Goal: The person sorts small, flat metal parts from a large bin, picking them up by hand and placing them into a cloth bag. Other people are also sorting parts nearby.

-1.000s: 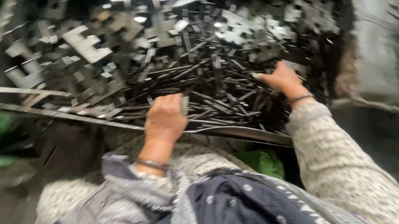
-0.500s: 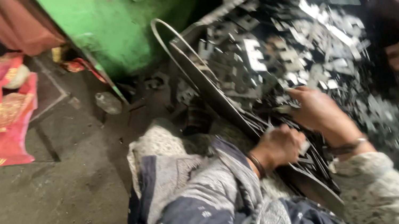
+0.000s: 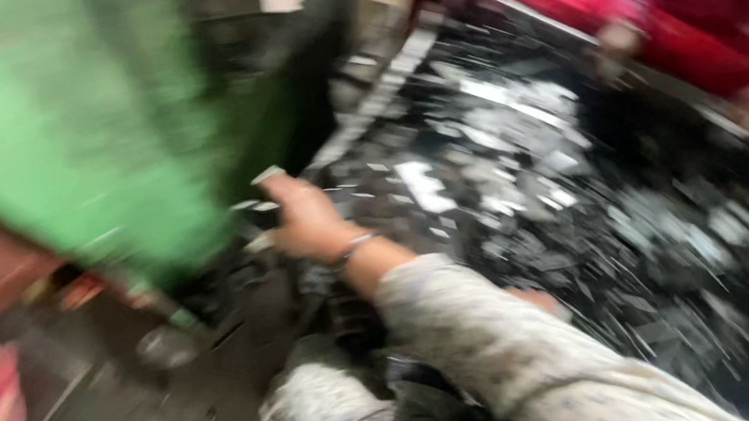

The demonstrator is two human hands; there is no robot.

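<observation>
**A hand lifted beside a tray of metal scraps, in a blurred view**

We look down at a heavily blurred scene. Our right hand [image 3: 303, 220], a bangle [image 3: 353, 251] on its wrist, reaches forward and left in a pale sleeve [image 3: 508, 340]. It holds small flat metal pieces [image 3: 267, 175]: one pokes out above the fingers, others show at the hand's edge. The fingers seem curled around them, though the blur hides the exact grip. Our left hand [image 3: 539, 299] shows only as a sliver behind the sleeve; we cannot tell whether it is closed. Right of the hand lies a dark tray [image 3: 426, 34] heaped with shiny metal scraps [image 3: 524, 135]. A green bin [image 3: 79, 138] stands to the left. A person in red [image 3: 695, 4] sits across the tray.
</observation>
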